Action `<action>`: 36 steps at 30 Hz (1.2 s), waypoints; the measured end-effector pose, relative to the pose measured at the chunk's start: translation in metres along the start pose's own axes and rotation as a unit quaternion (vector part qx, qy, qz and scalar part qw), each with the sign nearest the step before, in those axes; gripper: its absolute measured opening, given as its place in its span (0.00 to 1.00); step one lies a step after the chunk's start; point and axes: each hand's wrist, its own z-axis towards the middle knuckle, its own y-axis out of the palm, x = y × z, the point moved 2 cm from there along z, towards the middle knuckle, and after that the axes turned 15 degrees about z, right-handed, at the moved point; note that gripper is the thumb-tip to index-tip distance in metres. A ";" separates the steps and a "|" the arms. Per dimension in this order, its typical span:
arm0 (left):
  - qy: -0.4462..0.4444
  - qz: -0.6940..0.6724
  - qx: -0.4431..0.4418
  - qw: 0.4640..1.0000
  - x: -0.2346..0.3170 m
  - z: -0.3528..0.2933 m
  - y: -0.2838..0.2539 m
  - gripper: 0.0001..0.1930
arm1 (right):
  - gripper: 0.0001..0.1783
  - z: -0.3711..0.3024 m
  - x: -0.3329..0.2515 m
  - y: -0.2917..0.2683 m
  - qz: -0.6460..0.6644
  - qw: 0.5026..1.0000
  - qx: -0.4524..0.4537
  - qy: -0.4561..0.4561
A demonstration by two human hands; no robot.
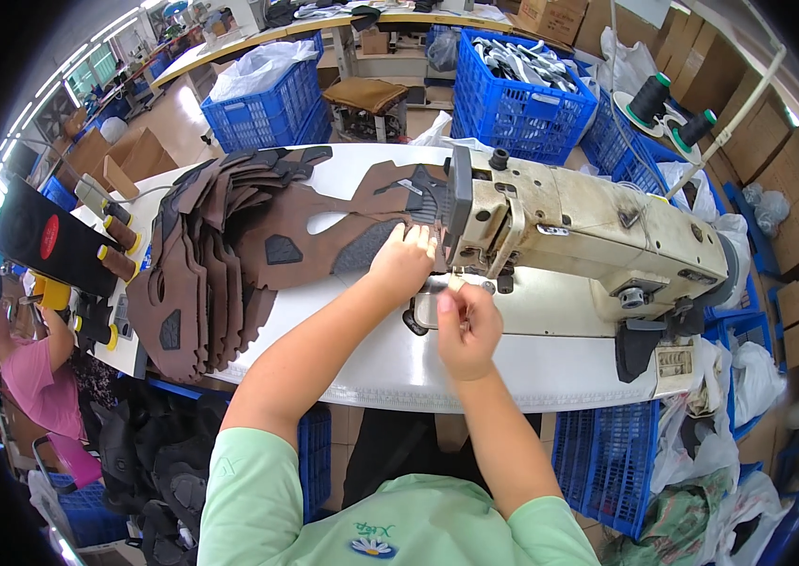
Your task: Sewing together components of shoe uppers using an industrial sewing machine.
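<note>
Brown, dark-patched flat panel (376, 200) lies at the beige metal sewing machine's (574, 212) needle end, the bare left hand (405, 257) on it, fingers extended. The bare right hand (468, 330) curls; whether it grips, I can't tell. Straying fingertips could get jabbed; drag from the layered brown stack (206, 250) could skew stitching.

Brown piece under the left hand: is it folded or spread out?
Spread out: the brown piece lies mostly flat on the white table, dark patches facing up, under the left hand.
</note>
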 end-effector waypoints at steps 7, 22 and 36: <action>-0.105 0.037 0.089 0.990 -0.033 -0.010 0.038 0.23 | 0.11 -0.015 -0.018 -0.029 -0.173 0.966 -0.183 0.060; -0.157 0.016 0.118 0.980 -0.038 -0.004 0.048 0.22 | 0.17 -0.006 0.090 0.042 0.437 0.608 0.323 0.579; -0.163 0.017 0.119 0.979 -0.036 -0.010 0.040 0.22 | 0.15 -0.005 0.108 0.041 0.434 0.598 0.364 0.567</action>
